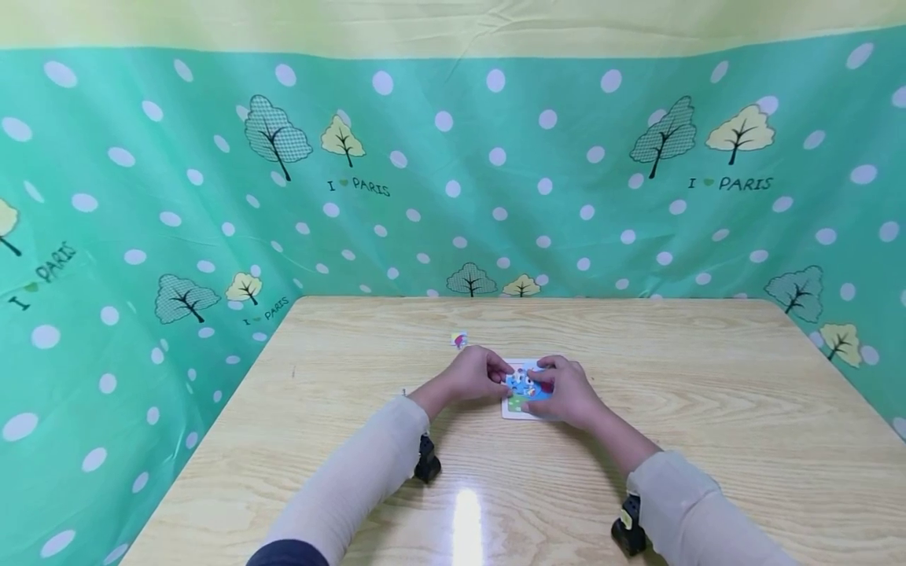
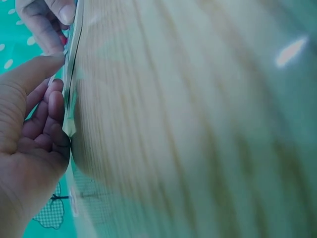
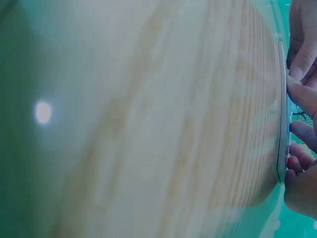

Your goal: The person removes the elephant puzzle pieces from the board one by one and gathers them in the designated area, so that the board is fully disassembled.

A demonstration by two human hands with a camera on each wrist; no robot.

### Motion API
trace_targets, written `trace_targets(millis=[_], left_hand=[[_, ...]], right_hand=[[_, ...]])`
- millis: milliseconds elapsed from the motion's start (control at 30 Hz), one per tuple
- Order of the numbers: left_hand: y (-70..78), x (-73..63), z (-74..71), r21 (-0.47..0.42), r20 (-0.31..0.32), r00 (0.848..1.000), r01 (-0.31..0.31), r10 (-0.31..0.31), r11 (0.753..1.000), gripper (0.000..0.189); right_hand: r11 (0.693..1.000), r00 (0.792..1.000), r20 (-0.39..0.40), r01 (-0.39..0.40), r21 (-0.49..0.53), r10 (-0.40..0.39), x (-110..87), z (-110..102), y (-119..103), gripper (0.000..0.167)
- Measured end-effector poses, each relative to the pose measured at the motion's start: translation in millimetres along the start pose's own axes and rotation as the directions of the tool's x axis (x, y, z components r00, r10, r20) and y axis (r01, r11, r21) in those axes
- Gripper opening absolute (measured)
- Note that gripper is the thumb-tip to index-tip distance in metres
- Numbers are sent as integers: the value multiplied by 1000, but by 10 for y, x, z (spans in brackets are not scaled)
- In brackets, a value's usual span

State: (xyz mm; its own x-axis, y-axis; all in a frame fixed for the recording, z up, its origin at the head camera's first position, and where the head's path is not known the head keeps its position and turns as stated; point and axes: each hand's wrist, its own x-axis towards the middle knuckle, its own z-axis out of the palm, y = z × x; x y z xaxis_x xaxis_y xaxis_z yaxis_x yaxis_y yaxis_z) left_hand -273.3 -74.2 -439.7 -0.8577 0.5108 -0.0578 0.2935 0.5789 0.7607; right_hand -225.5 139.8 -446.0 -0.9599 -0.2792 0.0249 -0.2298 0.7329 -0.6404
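Wooden table [image 1: 708, 377], puzzle [image 1: 521, 384] partly hidden by fingers [image 1: 545, 376]

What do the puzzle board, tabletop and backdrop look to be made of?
Puzzle board: probably cardboard, printed, going by its thin edge and coloured picture. Tabletop: wood or wood-look laminate, glossy; grain and a bright reflection show. Backdrop: smooth fabric or plastic sheet, judging by creases.

Lettering [image 1: 745, 184]: "I [heart] PARIS" | on: green dotted backdrop [image 1: 425, 157] | readable: four spots, head view
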Motion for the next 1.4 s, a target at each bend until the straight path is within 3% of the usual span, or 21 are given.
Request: trace_targets(millis=[300, 600, 967, 1400], left_hand=[[-43, -54, -72, -74, -40, 999, 15, -18, 997, 27], [-99, -109, -155, -204, -71, 997, 21, -36, 979, 33], [-122, -191, -257, -267, -120, 992, -10, -23, 964, 36], [-222, -306, -399, -358, -188, 980, -1, -71, 934, 35]], right_hand=[[1000, 1000, -2, -10, 17, 10, 0, 1, -2, 62], [1000, 1000, 2, -19, 13, 19, 10, 7, -4, 63], [999, 999, 2, -36, 11, 35, 12, 9, -29, 63], [999, 1000, -6, -26, 28, 26, 10, 8, -7, 62]])
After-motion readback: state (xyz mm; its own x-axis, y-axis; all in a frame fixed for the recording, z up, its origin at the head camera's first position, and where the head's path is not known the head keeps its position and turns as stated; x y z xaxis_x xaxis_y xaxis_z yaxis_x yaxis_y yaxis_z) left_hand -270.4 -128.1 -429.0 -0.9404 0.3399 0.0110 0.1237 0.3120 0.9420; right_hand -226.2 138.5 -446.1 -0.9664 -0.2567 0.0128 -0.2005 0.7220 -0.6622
